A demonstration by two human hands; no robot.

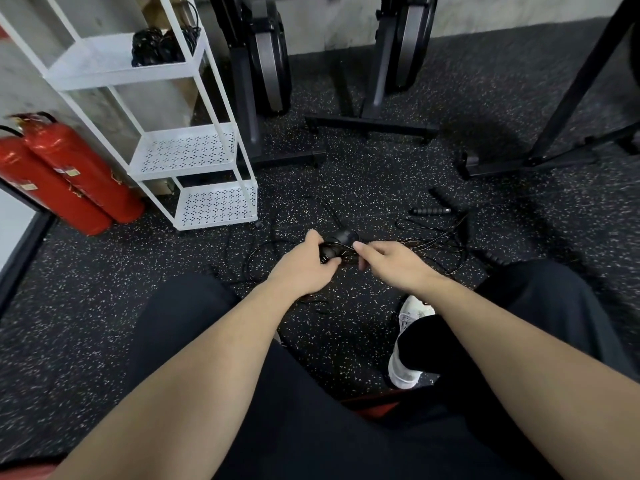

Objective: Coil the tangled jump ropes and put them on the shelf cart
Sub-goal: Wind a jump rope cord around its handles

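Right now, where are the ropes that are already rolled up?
The coiled ropes sit on the top shelf of the white cart, upper left in the head view, above the red fire extinguishers.

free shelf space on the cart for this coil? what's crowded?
Middle tier and bottom tier of the shelf cart are bare. The top tier already holds coiled ropes at its right end, with its left part free. Loose rope clutters the floor right of the hands.

Both hands (349, 263) forward, fingers curled (gripping), arms outstretched.
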